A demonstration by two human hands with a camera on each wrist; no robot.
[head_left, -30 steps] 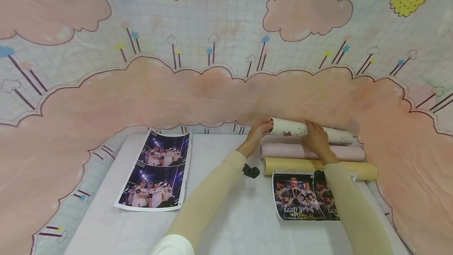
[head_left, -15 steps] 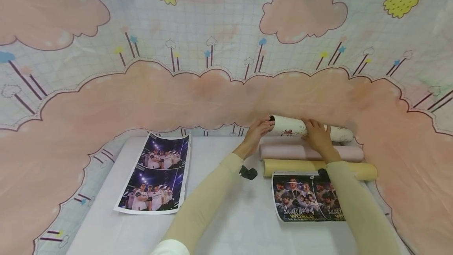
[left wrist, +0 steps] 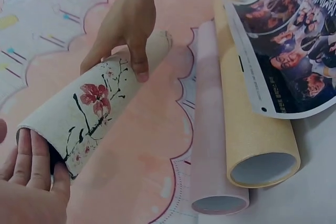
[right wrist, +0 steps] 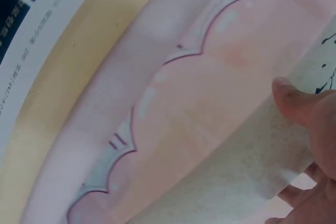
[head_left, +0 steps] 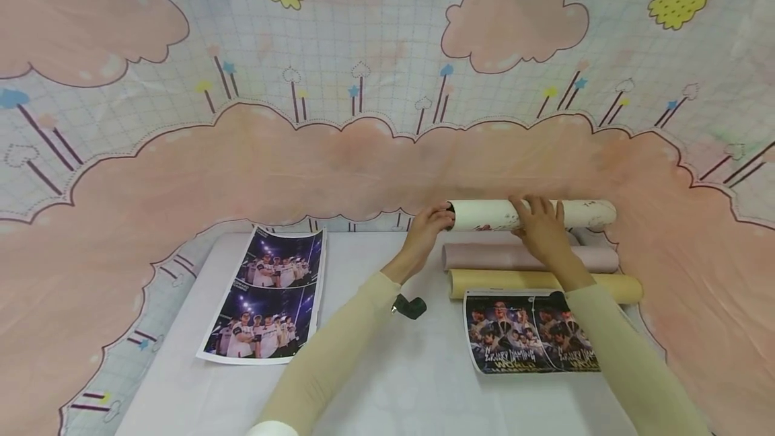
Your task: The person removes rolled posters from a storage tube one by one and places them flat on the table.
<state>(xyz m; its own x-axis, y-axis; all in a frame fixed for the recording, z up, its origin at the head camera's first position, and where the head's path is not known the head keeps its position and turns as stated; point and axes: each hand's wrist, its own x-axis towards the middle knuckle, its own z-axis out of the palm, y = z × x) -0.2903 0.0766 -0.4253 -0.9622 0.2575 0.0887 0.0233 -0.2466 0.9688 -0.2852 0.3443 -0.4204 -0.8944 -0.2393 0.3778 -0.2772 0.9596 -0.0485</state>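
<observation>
A cream roll of wallpaper (head_left: 484, 215) printed with red blossoms and dark branches is held level at the back of the white table. My left hand (head_left: 422, 237) grips its left end; in the left wrist view, several fingers (left wrist: 39, 161) reach inside the open end. My right hand (head_left: 543, 229) holds the roll around its middle, thumb (right wrist: 294, 100) on the near side and fingers over the far side. Just in front lie a pale pink roll (head_left: 484, 257) and a yellow roll (head_left: 496, 283), side by side.
A glossy printed poster (head_left: 514, 335) overlaps the yellow roll at front right, partly covered by my right sleeve. Another photo print (head_left: 272, 295) lies at left. A small dark object (head_left: 410, 307) shows beside my left forearm. Behind the table hangs a cloud-patterned cloth (head_left: 339, 167).
The blossom-printed roll has shifted left in both hands, and its right end has risen, turning it from slanted to level. The pink and yellow rolls stay where they were.
</observation>
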